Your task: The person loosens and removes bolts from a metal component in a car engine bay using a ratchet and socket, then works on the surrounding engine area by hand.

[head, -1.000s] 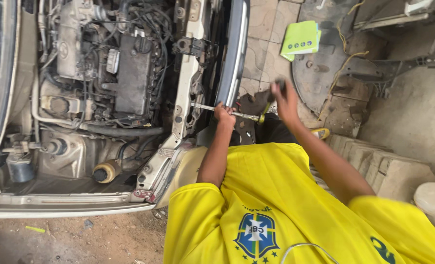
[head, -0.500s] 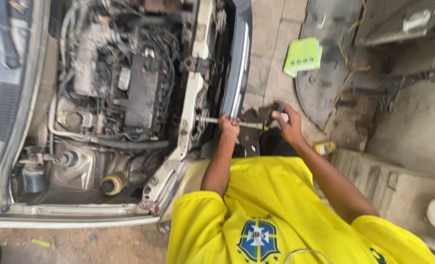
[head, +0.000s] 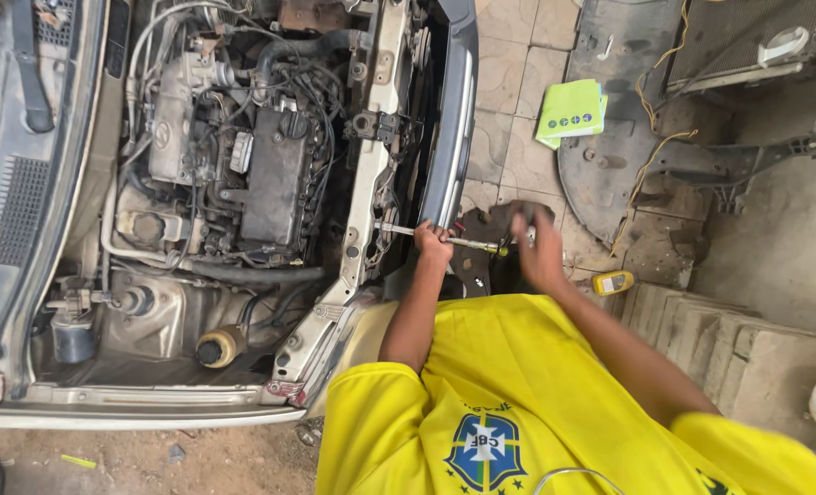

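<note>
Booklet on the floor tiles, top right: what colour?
Lime green booklet with a white band carrying dark dots; clearest in the head view.

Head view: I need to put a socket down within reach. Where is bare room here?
Bare tiles lie between the bumper and the green booklet. The stone blocks have flat tops. The engine bay is crowded; the left hand and right hand fill the middle.

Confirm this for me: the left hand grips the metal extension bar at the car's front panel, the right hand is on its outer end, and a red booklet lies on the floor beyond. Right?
Not quite. The booklet is green, not red, as the head view shows. The rest holds: the left hand grips the extension bar at the front panel, and the right hand is on its outer end.
</note>
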